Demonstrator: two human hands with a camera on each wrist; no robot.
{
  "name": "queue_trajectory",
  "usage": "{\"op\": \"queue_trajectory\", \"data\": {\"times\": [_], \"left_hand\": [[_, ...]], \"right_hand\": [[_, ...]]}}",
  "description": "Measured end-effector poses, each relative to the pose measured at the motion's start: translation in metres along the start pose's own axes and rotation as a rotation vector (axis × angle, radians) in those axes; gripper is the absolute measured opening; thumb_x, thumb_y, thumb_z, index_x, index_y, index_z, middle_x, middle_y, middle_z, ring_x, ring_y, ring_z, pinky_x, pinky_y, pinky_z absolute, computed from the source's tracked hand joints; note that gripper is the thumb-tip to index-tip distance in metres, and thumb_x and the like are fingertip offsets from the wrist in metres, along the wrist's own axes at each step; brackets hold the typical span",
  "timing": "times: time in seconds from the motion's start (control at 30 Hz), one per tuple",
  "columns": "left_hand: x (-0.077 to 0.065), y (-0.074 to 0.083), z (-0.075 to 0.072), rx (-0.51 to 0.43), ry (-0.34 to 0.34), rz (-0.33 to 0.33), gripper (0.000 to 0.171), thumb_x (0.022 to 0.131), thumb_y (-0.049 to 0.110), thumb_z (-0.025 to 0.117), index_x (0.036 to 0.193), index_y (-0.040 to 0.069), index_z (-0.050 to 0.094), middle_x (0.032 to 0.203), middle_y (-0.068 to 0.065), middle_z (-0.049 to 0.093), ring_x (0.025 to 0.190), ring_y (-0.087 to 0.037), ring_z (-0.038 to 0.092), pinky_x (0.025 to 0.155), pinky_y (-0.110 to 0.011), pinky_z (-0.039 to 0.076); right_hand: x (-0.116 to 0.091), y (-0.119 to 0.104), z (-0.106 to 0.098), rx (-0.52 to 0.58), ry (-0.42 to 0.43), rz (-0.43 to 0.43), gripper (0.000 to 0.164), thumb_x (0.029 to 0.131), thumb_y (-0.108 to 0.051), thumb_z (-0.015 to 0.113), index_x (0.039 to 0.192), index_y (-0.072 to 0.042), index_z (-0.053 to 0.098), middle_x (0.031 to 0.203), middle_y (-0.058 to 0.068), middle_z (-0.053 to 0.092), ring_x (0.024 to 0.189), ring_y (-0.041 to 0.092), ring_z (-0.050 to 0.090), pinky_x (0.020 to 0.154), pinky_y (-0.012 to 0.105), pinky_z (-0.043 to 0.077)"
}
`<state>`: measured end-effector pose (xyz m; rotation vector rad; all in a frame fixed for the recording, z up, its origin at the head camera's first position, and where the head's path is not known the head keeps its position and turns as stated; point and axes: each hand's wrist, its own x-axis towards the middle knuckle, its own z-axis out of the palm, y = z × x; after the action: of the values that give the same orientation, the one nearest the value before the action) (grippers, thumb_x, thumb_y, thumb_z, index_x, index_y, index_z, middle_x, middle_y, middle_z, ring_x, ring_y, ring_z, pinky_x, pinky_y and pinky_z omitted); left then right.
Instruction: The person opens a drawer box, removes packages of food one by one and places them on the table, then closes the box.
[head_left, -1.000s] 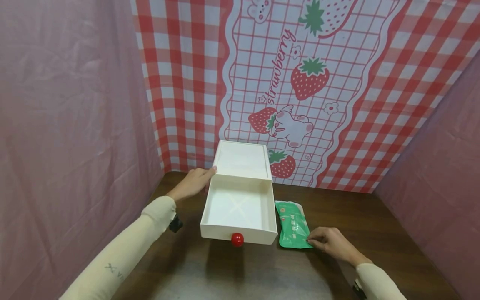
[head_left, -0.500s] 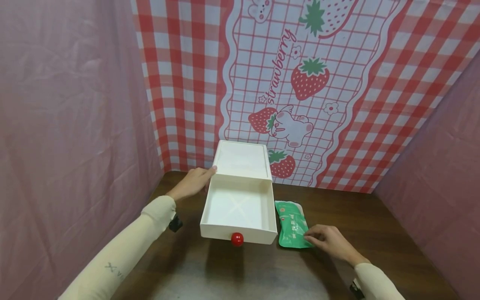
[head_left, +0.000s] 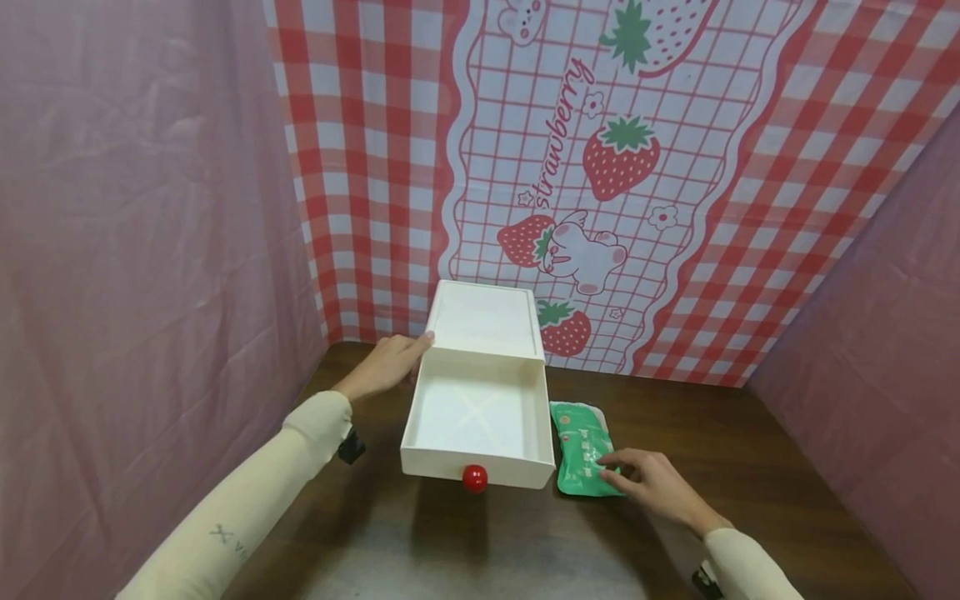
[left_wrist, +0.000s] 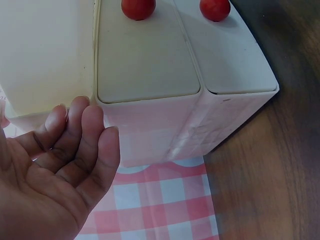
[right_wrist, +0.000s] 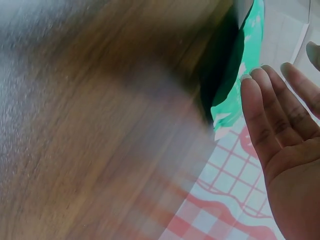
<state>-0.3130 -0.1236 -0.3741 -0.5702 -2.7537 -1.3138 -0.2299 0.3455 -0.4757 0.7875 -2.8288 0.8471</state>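
A white drawer unit (head_left: 486,319) stands at the back of the table, its top drawer (head_left: 480,408) pulled out, with a red ball knob (head_left: 474,478) on the front. My left hand (head_left: 384,364) rests against the unit's left side, thumb at the top edge. In the left wrist view its loosely bent fingers (left_wrist: 92,125) lie by the side wall. Right of the drawer, a green pouch (head_left: 581,454) with white printing lies on the table. Over the pouch's right part, my right hand (head_left: 656,485) has its fingers and thumb apart; whether the fingertips press on it is hard to tell.
Two lower drawers with red knobs (left_wrist: 215,9) are shut in the left wrist view. Behind the wooden table (head_left: 675,408) hangs a red checked strawberry cloth (head_left: 570,167). Pink curtains (head_left: 150,250) flank both sides.
My right hand has slid leftward over the green pouch, and its thumb and fingers have spread apart. The left hand, the drawer and the pouch have stayed put.
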Motion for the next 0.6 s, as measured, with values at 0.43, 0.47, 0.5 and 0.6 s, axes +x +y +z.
{"op": "queue_trajectory", "data": {"times": [0.43, 0.47, 0.5, 0.6], "left_hand": [[0.000, -0.001, 0.000, 0.020, 0.003, -0.012, 0.068, 0.109, 0.054, 0.035, 0.078, 0.005, 0.070, 0.068, -0.006, 0.065, 0.058, -0.019, 0.061, 0.056, -0.032, 0.050], [0.000, -0.001, 0.000, 0.021, 0.003, -0.011, 0.068, 0.109, 0.054, 0.035, 0.077, 0.005, 0.070, 0.067, -0.006, 0.064, 0.058, -0.019, 0.060, 0.055, -0.032, 0.050], [0.000, -0.001, 0.000, 0.019, 0.003, -0.010, 0.068, 0.109, 0.054, 0.035, 0.077, 0.005, 0.070, 0.067, -0.006, 0.064, 0.058, -0.019, 0.060, 0.055, -0.032, 0.050], [0.000, -0.002, 0.000, 0.014, 0.001, -0.006, 0.068, 0.109, 0.054, 0.035, 0.078, 0.005, 0.070, 0.067, -0.006, 0.064, 0.058, -0.019, 0.060, 0.055, -0.033, 0.050]], "right_hand": [[0.000, -0.014, 0.006, -0.007, -0.004, -0.014, 0.024, 0.098, -0.035, 0.072, 0.110, -0.015, 0.077, 0.096, -0.014, 0.071, 0.075, 0.004, 0.062, 0.063, 0.025, 0.052], [0.000, -0.015, 0.007, -0.007, 0.000, -0.022, 0.023, 0.098, -0.035, 0.072, 0.109, -0.015, 0.077, 0.096, -0.014, 0.071, 0.076, 0.004, 0.062, 0.063, 0.025, 0.052], [0.000, -0.017, 0.007, -0.009, 0.000, -0.028, 0.023, 0.098, -0.035, 0.072, 0.109, -0.015, 0.077, 0.096, -0.014, 0.071, 0.076, 0.004, 0.062, 0.063, 0.024, 0.052], [0.000, -0.021, 0.008, -0.009, -0.008, -0.049, 0.024, 0.099, -0.035, 0.071, 0.110, -0.015, 0.077, 0.096, -0.015, 0.071, 0.077, 0.004, 0.062, 0.064, 0.025, 0.052]]}}
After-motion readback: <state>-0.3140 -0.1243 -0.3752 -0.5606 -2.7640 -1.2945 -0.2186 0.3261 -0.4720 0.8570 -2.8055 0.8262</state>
